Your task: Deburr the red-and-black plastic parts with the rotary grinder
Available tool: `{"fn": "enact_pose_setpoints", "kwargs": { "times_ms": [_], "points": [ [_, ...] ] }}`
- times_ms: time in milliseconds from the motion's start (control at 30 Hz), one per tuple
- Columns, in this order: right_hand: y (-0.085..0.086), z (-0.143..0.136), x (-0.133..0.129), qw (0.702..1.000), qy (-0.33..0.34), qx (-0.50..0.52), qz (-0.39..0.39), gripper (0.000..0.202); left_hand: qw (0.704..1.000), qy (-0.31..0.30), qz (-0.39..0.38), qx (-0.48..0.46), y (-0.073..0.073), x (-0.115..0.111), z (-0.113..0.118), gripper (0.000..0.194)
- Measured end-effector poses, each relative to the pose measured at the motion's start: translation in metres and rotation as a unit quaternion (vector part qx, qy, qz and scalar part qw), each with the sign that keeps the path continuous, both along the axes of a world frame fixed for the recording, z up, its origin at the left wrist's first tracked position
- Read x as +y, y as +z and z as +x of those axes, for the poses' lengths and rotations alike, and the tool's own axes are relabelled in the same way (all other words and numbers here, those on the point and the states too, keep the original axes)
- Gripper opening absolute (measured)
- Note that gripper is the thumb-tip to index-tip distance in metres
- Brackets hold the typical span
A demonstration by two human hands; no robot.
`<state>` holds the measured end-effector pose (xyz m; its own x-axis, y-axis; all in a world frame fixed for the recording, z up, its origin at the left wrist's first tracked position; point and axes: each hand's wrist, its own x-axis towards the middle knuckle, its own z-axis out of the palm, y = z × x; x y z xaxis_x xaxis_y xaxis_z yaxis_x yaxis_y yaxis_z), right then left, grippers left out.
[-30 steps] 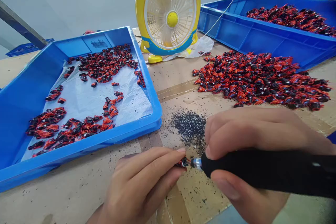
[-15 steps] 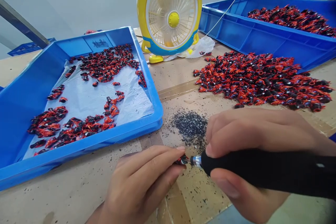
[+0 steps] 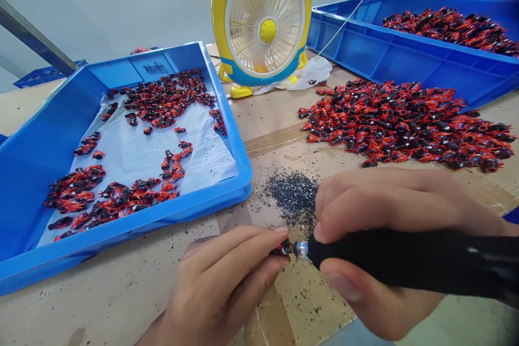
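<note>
My left hand (image 3: 231, 281) pinches a small red and black part (image 3: 283, 247) between its fingertips, low in the middle of the view. From the right, my right hand (image 3: 385, 238) is wrapped round a black pen-like tool (image 3: 405, 262). The silver tip (image 3: 300, 249) of this tool points left and meets the end of the part, or nearly so; contact is hard to make out. Just beyond my fingertips lies a heap of fine black shavings (image 3: 294, 192) on the cardboard.
At the left, a blue tray (image 3: 239, 167) holds loose red and black parts on white lining. A large pile of such parts (image 3: 401, 121) lies right, before another blue tray (image 3: 365, 54) with more. A yellow fan (image 3: 268, 31) stands at the back.
The tool and my right hand have shifted slightly left, and the tool's body is tilted a little differently. My left hand with the part has barely moved.
</note>
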<state>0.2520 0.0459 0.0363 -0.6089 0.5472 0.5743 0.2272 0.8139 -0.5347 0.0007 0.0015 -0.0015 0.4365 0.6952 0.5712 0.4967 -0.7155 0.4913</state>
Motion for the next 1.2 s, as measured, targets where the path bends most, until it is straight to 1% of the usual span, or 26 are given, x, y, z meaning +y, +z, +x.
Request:
{"fn": "enact_pose_setpoints", "kwargs": {
  "times_ms": [100,200,300,367,467,567,700,833,967,1067,1133,1200],
  "points": [
    [0.002,0.001,-0.001,1.000,-0.007,-0.020,0.010,0.021,1.000,0.004,-0.003,0.001,-0.001,0.000,-0.002,0.020],
    [0.002,0.001,-0.002,0.999,-0.017,-0.027,0.011,0.019,1.000,-0.004,-0.007,-0.001,-0.001,-0.001,-0.003,0.019],
    [-0.001,0.001,-0.004,0.999,-0.039,0.021,-0.010,0.018,1.000,-0.005,-0.012,-0.007,-0.001,-0.002,-0.003,0.018],
    [-0.002,0.002,-0.006,0.997,-0.046,0.056,-0.026,0.015,1.000,0.006,-0.014,-0.009,0.000,-0.001,-0.003,0.018],
    [0.000,0.003,-0.012,0.992,-0.091,0.073,-0.039,0.011,1.000,0.021,-0.019,-0.007,0.001,0.000,-0.002,0.018],
    [0.006,0.003,-0.018,0.986,-0.148,0.072,-0.031,0.016,1.000,0.016,-0.021,-0.014,0.002,0.001,-0.001,0.017],
    [0.009,0.006,-0.016,0.990,-0.134,0.045,0.026,0.036,0.999,0.009,-0.029,-0.022,0.002,0.002,-0.001,0.016],
    [0.007,0.008,-0.012,0.990,-0.127,0.031,0.042,0.042,0.999,0.010,-0.025,-0.023,0.001,0.002,-0.001,0.017],
    [0.007,0.008,-0.014,0.990,-0.131,0.044,0.020,0.037,0.999,0.012,-0.028,-0.030,0.001,0.001,-0.002,0.017],
    [0.006,0.008,-0.015,0.989,-0.134,0.059,-0.025,0.027,0.999,0.011,-0.034,-0.030,0.000,-0.001,-0.002,0.014],
    [0.005,0.009,-0.015,0.989,-0.126,0.068,-0.048,0.028,0.999,0.009,-0.036,-0.031,-0.001,-0.002,-0.003,0.013],
    [0.004,0.010,-0.015,0.989,-0.116,0.078,-0.054,0.032,0.999,0.005,-0.037,-0.034,-0.002,-0.002,-0.003,0.014]
  ]
}}
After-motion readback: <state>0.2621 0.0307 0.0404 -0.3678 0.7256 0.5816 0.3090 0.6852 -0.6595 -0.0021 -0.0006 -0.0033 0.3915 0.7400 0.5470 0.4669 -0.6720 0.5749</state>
